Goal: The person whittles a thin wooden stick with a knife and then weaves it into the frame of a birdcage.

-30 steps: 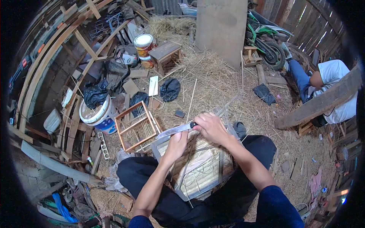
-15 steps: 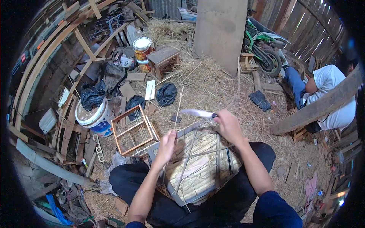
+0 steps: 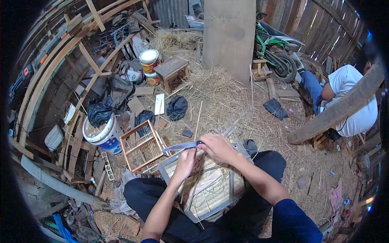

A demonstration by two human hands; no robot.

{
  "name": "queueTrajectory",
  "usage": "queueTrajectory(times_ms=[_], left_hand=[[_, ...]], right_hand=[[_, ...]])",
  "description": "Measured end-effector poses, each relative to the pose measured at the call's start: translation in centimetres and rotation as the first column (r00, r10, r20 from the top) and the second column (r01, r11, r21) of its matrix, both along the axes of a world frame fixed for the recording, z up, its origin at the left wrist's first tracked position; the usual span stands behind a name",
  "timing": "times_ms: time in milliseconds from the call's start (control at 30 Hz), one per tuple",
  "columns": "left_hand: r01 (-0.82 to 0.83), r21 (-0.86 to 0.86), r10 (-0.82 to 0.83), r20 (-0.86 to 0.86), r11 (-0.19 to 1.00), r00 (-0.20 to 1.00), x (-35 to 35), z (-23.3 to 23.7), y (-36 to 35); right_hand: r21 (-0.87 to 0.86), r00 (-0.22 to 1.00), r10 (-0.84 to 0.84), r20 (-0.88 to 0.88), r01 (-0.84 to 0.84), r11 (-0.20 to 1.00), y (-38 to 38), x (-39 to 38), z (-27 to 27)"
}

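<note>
My right hand (image 3: 219, 148) is closed round the dark handle of a knife (image 3: 178, 146), whose blade points left just above my left hand (image 3: 185, 165). My left hand is closed on a thin wooden stick (image 3: 198, 119), which stands up past the knuckles. The two hands are close together, and the blade appears to cross the stick. Across my lap lies a grey-edged frame (image 3: 190, 215) with a pale, ridged surface (image 3: 214, 194) and several loose thin strips on it. Left of it, a small wooden frame (image 3: 139, 146) with thin bars sits on the ground.
A blue-and-white bucket (image 3: 107, 135) stands at the left, with paint cans (image 3: 149, 60) and a wooden stool (image 3: 172, 69) further back. A person in a white shirt (image 3: 352, 93) sits at the right behind a slanted beam (image 3: 336, 109). Straw (image 3: 219, 95) covers the floor.
My right hand has moved left and down with the knife, bringing the blade to my left hand. The left hand has shifted slightly right and down.
</note>
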State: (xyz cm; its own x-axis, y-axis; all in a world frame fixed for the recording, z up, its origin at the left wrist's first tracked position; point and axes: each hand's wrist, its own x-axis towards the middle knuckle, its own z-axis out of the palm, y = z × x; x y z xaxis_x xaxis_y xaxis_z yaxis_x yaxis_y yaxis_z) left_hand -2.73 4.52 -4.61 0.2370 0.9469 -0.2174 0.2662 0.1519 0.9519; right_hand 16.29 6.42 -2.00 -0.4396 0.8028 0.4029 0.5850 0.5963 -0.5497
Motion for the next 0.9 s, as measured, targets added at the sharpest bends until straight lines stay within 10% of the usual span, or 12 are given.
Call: queueTrajectory(times_ms=[233, 733, 900], left_hand=[[0.081, 0.174, -0.038, -0.236, 0.981, 0.971, 0.3, 2.6, -1.6], [0.015, 0.286, 0.023, -0.131, 0.958, 0.991, 1.4, 2.8, -0.6], [0.135, 0.237, -0.099, -0.157, 0.962, 0.983, -0.2, 3.6, -3.8]], right_hand=[[0.022, 0.998, 0.048, 0.033, -0.048, 0.999, -0.2, 0.4, -0.6], [0.099, 0.975, -0.164, 0.149, 0.15, 0.984, 0.8, 2.0, 0.1], [-0.084, 0.666, -0.735, 0.127, 0.746, 0.661, 4.9, 12.5, -2.2]])
